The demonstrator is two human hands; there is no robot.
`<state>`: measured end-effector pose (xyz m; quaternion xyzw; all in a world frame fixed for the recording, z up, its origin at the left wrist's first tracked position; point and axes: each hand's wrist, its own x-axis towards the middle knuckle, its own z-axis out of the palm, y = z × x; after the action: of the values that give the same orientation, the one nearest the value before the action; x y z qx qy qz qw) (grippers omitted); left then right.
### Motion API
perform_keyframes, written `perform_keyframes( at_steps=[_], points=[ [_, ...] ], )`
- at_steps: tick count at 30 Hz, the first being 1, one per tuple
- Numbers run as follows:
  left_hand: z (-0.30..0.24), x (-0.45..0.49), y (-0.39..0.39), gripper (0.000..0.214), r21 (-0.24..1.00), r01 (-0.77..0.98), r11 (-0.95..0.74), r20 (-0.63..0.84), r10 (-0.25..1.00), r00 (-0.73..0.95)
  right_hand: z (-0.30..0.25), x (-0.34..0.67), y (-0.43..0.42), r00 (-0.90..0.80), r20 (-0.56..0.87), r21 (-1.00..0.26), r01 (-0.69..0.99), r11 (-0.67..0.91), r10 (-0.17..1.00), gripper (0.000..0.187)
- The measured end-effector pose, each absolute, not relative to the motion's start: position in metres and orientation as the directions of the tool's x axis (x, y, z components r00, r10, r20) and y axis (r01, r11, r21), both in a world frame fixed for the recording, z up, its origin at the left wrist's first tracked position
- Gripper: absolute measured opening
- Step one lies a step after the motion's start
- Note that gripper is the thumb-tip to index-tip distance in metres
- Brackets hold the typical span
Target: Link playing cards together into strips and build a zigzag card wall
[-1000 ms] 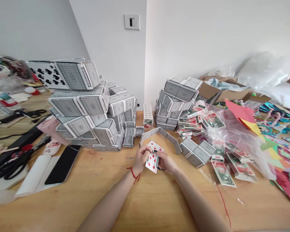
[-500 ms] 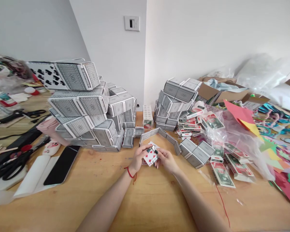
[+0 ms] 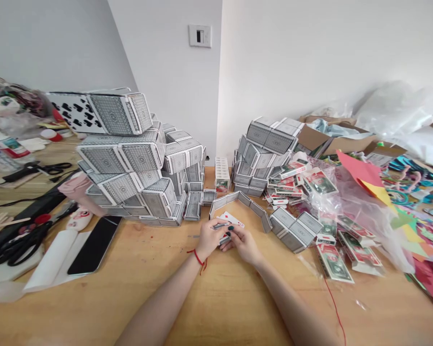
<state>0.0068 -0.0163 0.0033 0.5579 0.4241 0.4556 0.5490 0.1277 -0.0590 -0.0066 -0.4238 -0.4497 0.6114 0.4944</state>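
Both of my hands meet over the middle of the wooden table [image 3: 216,298] and pinch a few red-suited playing cards [image 3: 234,220] between them. My left hand [image 3: 210,239], with a red string round its wrist, grips the cards from the left with curled fingers. From the right, my right hand [image 3: 242,242] closes on the same cards. Just behind them lies a chain of folded grey-backed cards [image 3: 240,201] in an arch shape.
A tall pile of grey card blocks [image 3: 130,158] stands at the left, a smaller pile [image 3: 265,144] at the right. Card boxes in plastic [image 3: 328,206], coloured paper [image 3: 411,211], a phone [image 3: 94,245] and scissors [image 3: 18,242] lie around.
The cards were fanned upright and facing me; now they are folded down flatter and mostly covered by my fingers. Both hands stayed at the same spot.
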Motion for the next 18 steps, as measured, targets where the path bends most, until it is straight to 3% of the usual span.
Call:
perform_keyframes(
  at_steps=[6, 10, 14, 18],
  points=[
    [0.004, 0.006, -0.012, 0.017, 0.988, -0.115, 0.103, -0.063, 0.949, 0.309, -0.004, 0.127, -0.061, -0.13, -0.092, -0.972, -0.203, -0.117, 0.987, 0.037],
    [0.005, 0.006, -0.012, 0.024, 0.982, -0.153, 0.108, -0.054, 0.946, 0.32, 0.001, 0.13, -0.062, -0.102, -0.112, -0.977, -0.169, -0.128, 0.988, 0.04],
    [0.005, 0.007, -0.015, 0.043, 0.945, -0.288, 0.153, -0.037, 0.927, 0.373, 0.002, 0.135, -0.058, -0.005, -0.095, -0.963, -0.251, -0.093, 0.995, 0.038],
    [0.0, 0.012, -0.018, 0.035, 0.946, -0.263, 0.188, -0.063, 0.905, 0.421, 0.0, 0.137, -0.055, 0.115, -0.091, -0.928, -0.37, -0.042, 0.989, 0.034]
  ],
)
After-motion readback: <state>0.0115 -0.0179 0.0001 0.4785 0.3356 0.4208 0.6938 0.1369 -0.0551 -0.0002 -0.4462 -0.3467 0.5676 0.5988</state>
